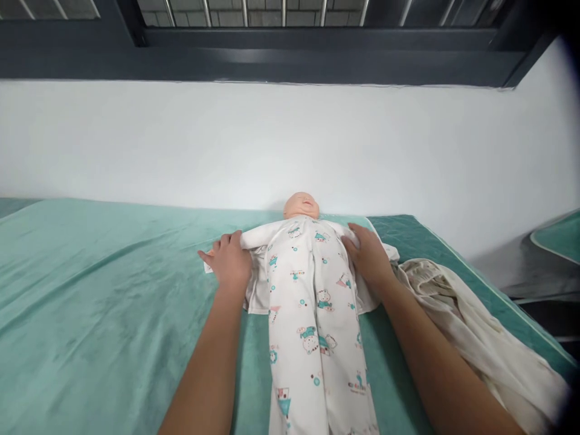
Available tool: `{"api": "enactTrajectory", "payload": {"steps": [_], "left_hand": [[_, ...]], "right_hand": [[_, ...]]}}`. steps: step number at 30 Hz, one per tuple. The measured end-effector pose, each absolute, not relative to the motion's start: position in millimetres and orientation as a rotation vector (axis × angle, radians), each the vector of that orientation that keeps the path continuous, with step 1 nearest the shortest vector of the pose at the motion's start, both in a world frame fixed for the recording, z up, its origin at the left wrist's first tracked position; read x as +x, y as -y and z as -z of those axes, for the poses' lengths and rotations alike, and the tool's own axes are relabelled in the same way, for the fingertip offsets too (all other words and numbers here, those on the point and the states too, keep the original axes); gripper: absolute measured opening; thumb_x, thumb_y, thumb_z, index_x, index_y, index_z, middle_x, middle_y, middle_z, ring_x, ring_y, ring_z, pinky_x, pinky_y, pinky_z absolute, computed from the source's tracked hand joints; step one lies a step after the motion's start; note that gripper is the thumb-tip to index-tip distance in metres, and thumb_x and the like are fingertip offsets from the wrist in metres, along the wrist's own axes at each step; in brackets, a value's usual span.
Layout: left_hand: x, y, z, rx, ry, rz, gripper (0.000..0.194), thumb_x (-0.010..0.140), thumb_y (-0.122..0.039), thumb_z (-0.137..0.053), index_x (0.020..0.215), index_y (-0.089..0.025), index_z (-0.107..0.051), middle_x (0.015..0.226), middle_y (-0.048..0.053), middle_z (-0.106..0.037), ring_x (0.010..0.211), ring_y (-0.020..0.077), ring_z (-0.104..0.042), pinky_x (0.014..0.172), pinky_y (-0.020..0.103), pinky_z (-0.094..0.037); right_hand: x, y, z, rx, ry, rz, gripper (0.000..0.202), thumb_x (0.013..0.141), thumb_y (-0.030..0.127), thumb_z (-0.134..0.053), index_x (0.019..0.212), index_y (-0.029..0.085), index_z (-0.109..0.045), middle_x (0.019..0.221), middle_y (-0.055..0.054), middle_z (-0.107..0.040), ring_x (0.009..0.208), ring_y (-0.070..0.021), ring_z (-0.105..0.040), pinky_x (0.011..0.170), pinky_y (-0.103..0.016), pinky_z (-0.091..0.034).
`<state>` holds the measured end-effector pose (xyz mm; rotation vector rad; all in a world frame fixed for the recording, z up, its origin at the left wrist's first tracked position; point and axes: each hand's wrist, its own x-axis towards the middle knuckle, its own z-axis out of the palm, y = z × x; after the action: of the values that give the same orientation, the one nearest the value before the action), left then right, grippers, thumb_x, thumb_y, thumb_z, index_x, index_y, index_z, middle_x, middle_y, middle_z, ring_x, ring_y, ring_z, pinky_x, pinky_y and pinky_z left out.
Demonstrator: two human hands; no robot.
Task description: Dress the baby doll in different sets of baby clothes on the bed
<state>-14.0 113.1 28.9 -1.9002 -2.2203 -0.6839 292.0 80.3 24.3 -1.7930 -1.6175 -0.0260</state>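
A baby doll [301,206] lies on its back, its bald head near the wall. Over its body, from the neck down, stretches a white printed baby garment [296,302] with two long leg-like panels and small teal cartoon animals. A plain white top [258,284] shows beneath it on both sides. My left hand [231,258] is closed around the end of the doll's sleeved arm [263,234] on the left, little finger sticking out. On the other side, my right hand [369,254] grips the doll's other sleeved arm, thumb against the sleeve; its fingertips are partly hidden.
A teal sheet [113,302] covers the bed beneath the doll. Crumpled cream cloth [475,326] lies to the right, beside my right forearm. Behind stands a white wall [181,145], below a dark barred window frame [290,57]. Another teal-covered surface [559,235] is at far right.
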Motion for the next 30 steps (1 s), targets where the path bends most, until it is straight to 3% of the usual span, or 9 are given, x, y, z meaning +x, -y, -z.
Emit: {"api": "enactTrajectory", "payload": {"steps": [6,11,13,16,19,23,25,27,30], "left_hand": [[-11,-109,-32,-1.955,2.198,0.588,0.052,0.086,-0.015,-0.042,0.136,-0.024,-0.051,0.134,0.013,-0.058,0.128,0.0342,-0.047,0.111,0.076,-0.012],[-9,-97,-34,-1.963,2.114,0.722,0.055,0.084,-0.011,-0.042,0.137,-0.021,-0.05,0.138,0.013,-0.055,0.134,0.0336,-0.043,0.113,0.075,-0.01],[-4,-90,-39,-2.035,2.006,0.902,0.054,0.082,-0.009,-0.042,0.134,-0.021,-0.053,0.139,0.012,-0.054,0.136,0.0308,-0.041,0.117,0.065,-0.019],[9,-80,-56,-2.221,1.866,1.295,0.045,0.084,-0.014,-0.045,0.125,-0.021,-0.06,0.135,0.008,-0.058,0.13,0.0242,-0.05,0.113,0.045,-0.039],[33,-78,-81,-2.462,1.769,1.45,0.034,0.089,-0.021,-0.044,0.117,-0.024,-0.064,0.125,0.003,-0.066,0.117,0.0206,-0.059,0.104,0.037,-0.047],[82,-93,-113,-2.782,1.557,1.118,0.032,0.09,-0.022,-0.046,0.113,-0.022,-0.068,0.124,0.003,-0.068,0.119,0.0194,-0.059,0.106,0.033,-0.044],[112,-103,-124,-2.892,1.491,0.713,0.035,0.09,-0.022,-0.045,0.117,-0.021,-0.067,0.126,0.006,-0.067,0.12,0.0207,-0.059,0.103,0.033,-0.046],[142,-113,-130,-2.946,1.417,0.064,0.034,0.089,-0.022,-0.046,0.114,-0.02,-0.068,0.119,0.009,-0.07,0.11,0.0236,-0.065,0.093,0.035,-0.051],[181,-126,-130,-2.938,1.367,-0.271,0.028,0.081,-0.019,-0.056,0.104,-0.017,-0.072,0.112,0.014,-0.071,0.1,0.0281,-0.068,0.085,0.039,-0.053]], "right_hand": [[286,-79,-16,-1.905,1.733,0.098,0.039,0.096,0.035,-0.044,0.13,0.021,-0.057,0.128,-0.01,-0.064,0.119,-0.0289,-0.054,0.101,-0.042,-0.036],[299,-87,-16,-2.001,1.485,-0.001,0.034,0.093,0.027,-0.039,0.115,0.022,-0.064,0.107,-0.008,-0.072,0.097,-0.0252,-0.063,0.083,-0.035,-0.041],[305,-90,-13,-1.991,1.417,-0.056,0.033,0.092,0.028,-0.039,0.113,0.022,-0.065,0.103,-0.008,-0.073,0.095,-0.0246,-0.063,0.082,-0.034,-0.041],[304,-91,-12,-1.951,1.448,-0.068,0.034,0.093,0.029,-0.039,0.113,0.021,-0.064,0.106,-0.008,-0.072,0.103,-0.0254,-0.062,0.094,-0.038,-0.037],[298,-89,-15,-1.956,1.466,-0.064,0.035,0.094,0.037,-0.042,0.115,0.02,-0.064,0.112,-0.009,-0.071,0.112,-0.0272,-0.059,0.106,-0.044,-0.029],[296,-88,-16,-1.989,1.411,-0.07,0.036,0.091,0.041,-0.048,0.115,0.02,-0.065,0.115,-0.01,-0.071,0.114,-0.0286,-0.059,0.108,-0.047,-0.028],[299,-89,-16,-2.007,1.389,-0.077,0.034,0.092,0.038,-0.048,0.114,0.02,-0.065,0.115,-0.01,-0.071,0.113,-0.0286,-0.06,0.108,-0.048,-0.028],[301,-90,-15,-2.017,1.385,-0.085,0.033,0.092,0.036,-0.047,0.113,0.021,-0.066,0.114,-0.009,-0.072,0.113,-0.0281,-0.061,0.109,-0.049,-0.027],[304,-90,-14,-2.009,1.39,-0.089,0.033,0.092,0.038,-0.048,0.113,0.021,-0.067,0.115,-0.009,-0.071,0.114,-0.028,-0.06,0.109,-0.048,-0.028]]}}
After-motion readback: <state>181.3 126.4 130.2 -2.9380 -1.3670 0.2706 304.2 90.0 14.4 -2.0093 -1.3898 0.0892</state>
